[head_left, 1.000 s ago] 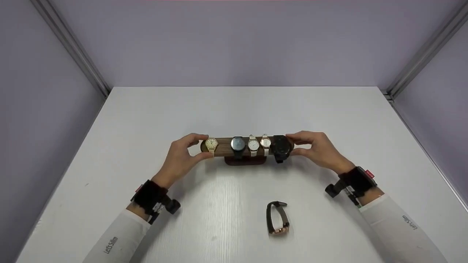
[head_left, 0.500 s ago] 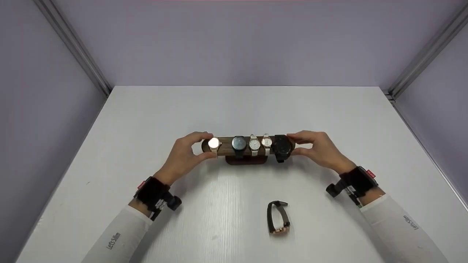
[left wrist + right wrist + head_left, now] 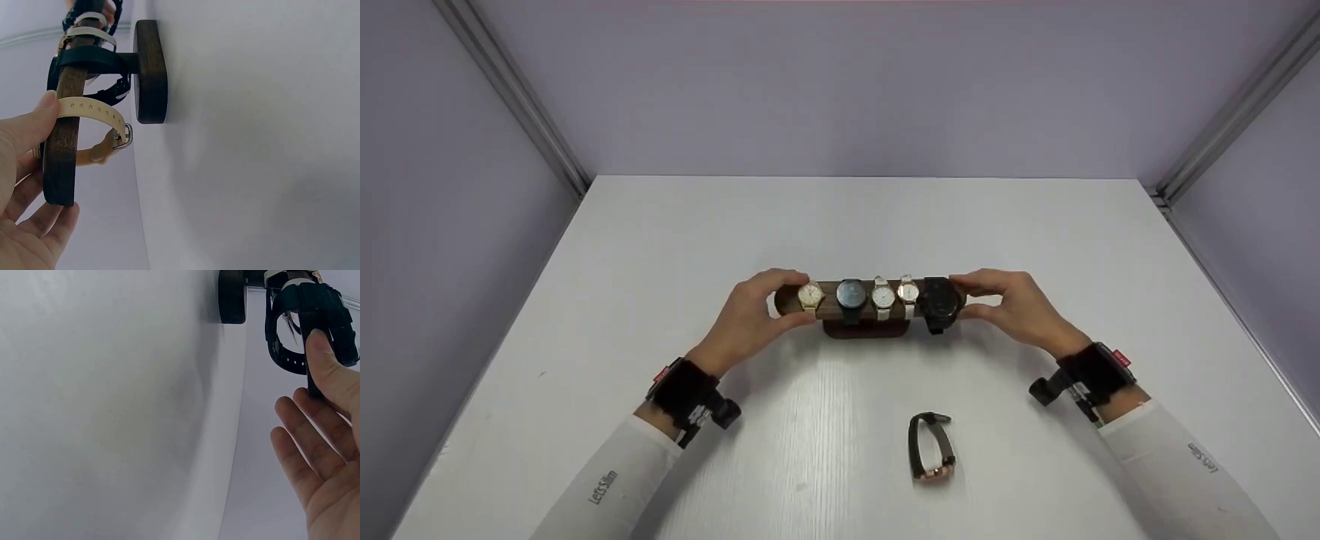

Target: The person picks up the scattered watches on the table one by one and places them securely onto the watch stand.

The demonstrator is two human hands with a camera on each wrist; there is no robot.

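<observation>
A dark wooden watch stand (image 3: 828,300) sits mid-table on an oval base (image 3: 861,330). Several watches ring its bar: a cream-strapped gold watch (image 3: 811,296), a dark-faced one (image 3: 851,295), two white ones (image 3: 883,297) and a bulky black watch (image 3: 940,301). My left hand (image 3: 799,298) pinches the cream watch; in the left wrist view its thumb (image 3: 35,121) presses the cream strap (image 3: 93,109) against the bar (image 3: 61,152). My right hand (image 3: 961,297) pinches the bar's right end beside the black watch (image 3: 315,304), thumb (image 3: 329,363) on the bar.
A loose watch (image 3: 931,448) with a dark strap and rose-gold case lies on its side on the white table (image 3: 840,225), in front of the stand. Lilac walls with metal corner rails (image 3: 510,97) close in the table on three sides.
My left hand has slid the cream watch to the right along the bar, closer to the dark-faced watch. The right hand and the stand have stayed put.
</observation>
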